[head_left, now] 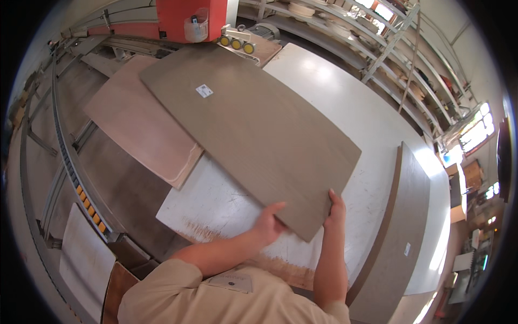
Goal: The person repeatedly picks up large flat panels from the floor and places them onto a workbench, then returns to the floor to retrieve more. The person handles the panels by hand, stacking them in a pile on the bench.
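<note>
A large grey-brown board point(259, 124) with a small white label point(204, 90) lies aslant over the white worktable point(372, 124). My left hand point(270, 224) grips its near left edge, thumb on top and fingers hidden beneath. On the near right edge my right hand point(335, 208) is closed, its thumb side against the rim. The board's far end reaches over a pinkish-brown panel point(145, 119) and close to a red machine housing point(191, 21). Whether the board is lifted or rests on the table I cannot tell.
Another grey-brown board point(399, 216) with a label lies along the right of the table. Left runs a rail with yellow rollers point(90, 208). Yellow-faced wheels point(236, 43) sit beside the red housing. Metal shelving point(345, 32) with stacked pieces stands at the back right.
</note>
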Available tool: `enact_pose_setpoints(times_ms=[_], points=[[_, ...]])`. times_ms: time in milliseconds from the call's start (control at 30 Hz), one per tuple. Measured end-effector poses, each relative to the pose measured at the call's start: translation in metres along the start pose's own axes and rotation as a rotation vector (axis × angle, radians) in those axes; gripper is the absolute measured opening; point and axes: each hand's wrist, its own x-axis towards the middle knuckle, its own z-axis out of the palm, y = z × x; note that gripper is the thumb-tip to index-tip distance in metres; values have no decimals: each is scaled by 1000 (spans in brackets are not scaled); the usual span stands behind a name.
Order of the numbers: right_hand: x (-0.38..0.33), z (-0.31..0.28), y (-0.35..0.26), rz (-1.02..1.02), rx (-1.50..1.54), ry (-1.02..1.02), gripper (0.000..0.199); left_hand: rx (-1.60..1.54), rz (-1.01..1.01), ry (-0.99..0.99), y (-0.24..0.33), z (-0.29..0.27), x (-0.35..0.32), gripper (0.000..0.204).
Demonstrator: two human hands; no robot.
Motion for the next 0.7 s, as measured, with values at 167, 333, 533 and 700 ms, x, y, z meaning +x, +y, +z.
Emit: enact_pose_setpoints(times_ms=[167, 333, 533, 700], points=[[-89, -60, -32, -175, -94, 118, 43, -101, 347, -32, 135, 11, -7, 51], [-185, -121, -43, -470, -25, 160, 59, 99, 603, -140, 177, 22, -11, 52], [-300, -151, -22, -672, 130, 240, 65, 200, 501, -65, 103, 43, -40, 48], [-381, -148, 6, -757, 194, 552, 61, 302, 171, -344, 43, 65, -27, 43]])
